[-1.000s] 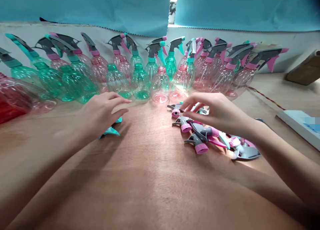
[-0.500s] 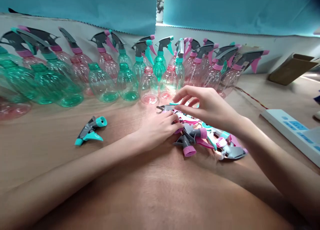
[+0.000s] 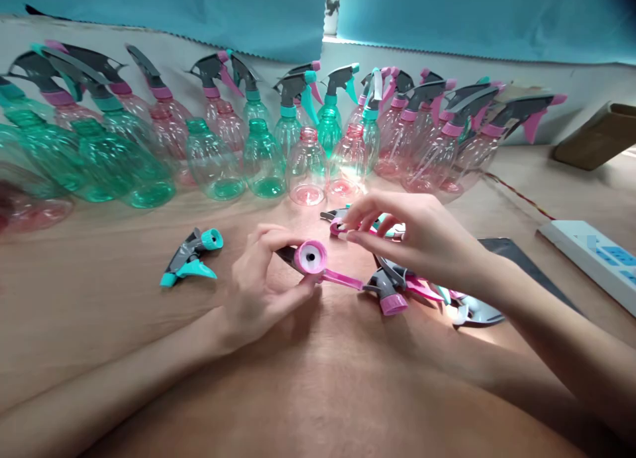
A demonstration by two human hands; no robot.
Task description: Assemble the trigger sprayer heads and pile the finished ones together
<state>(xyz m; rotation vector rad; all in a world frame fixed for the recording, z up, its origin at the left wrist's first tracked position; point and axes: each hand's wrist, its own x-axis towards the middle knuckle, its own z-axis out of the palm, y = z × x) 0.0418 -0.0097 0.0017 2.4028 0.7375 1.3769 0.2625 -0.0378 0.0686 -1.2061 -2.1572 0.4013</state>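
Note:
My left hand (image 3: pixel 265 286) grips a grey trigger spray head (image 3: pixel 311 257) by its body. Its pink collar faces me, and the pink trigger points right. My right hand (image 3: pixel 412 236) pinches the pink collar of another spray head (image 3: pixel 338 227) between thumb and fingers, at the pile's far side. Below that hand lie several more loose spray heads, among them a grey one with a pink collar (image 3: pixel 393 304); the hand hides part of the pile. Off to the left, a grey spray head with a turquoise collar and trigger (image 3: pixel 191 256) lies alone on the table.
Along the back stand clear green and pink bottles; the front ones, such as a pink bottle (image 3: pixel 308 170) and a green bottle (image 3: pixel 264 163), have no heads. Rear bottles carry spray heads. A white power strip (image 3: pixel 596 252) and brown box (image 3: pixel 596 136) are at right.
My left hand has moved left out of the pile, now with a pink-collared spray head. My right hand has come down onto another pink collar. The view has shifted slightly.

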